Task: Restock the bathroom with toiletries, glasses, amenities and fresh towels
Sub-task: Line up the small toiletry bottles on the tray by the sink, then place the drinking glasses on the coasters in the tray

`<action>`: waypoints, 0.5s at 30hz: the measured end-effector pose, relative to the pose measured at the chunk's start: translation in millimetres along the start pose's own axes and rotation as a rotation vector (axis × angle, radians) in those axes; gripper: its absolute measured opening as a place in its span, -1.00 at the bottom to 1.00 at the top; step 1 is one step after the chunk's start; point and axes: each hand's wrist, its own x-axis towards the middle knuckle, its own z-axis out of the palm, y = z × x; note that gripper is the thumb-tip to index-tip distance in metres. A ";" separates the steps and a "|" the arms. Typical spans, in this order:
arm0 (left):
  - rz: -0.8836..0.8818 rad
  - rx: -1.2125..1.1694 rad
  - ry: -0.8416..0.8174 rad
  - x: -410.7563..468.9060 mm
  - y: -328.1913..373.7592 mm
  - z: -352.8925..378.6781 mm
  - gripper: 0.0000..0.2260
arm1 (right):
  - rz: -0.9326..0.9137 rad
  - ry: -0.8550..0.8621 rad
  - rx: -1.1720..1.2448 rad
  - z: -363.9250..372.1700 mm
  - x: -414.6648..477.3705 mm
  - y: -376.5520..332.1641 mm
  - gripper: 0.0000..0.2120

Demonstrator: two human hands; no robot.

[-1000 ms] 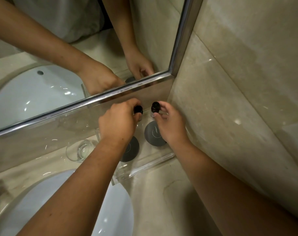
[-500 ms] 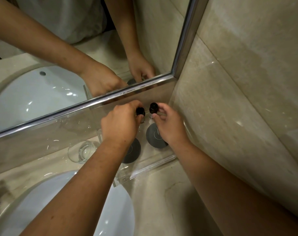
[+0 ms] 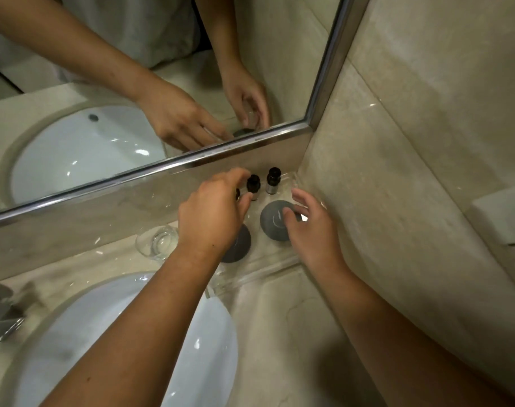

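Observation:
Two small black-capped toiletry bottles stand at the back of a clear acrylic tray in the counter's corner. My left hand pinches the left bottle between thumb and forefinger, and a third black cap peeks out beside my thumb. The right bottle stands free against the wall. My right hand is open with fingers spread, its fingertips resting on a round grey lid. A second grey lid lies partly under my left wrist.
An empty drinking glass stands left of the tray below the mirror frame. The white basin fills the near left, with a chrome tap at the left edge. A stone wall closes the right side.
My right hand has let go of the right bottle and drawn back, opening over the grey lid. My left hand stays at the left bottle.

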 end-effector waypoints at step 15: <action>-0.217 0.079 -0.040 -216.7 -65.5 -18.0 -0.48 | -0.421 -0.392 -0.496 35.8 -155.1 3.0 -0.49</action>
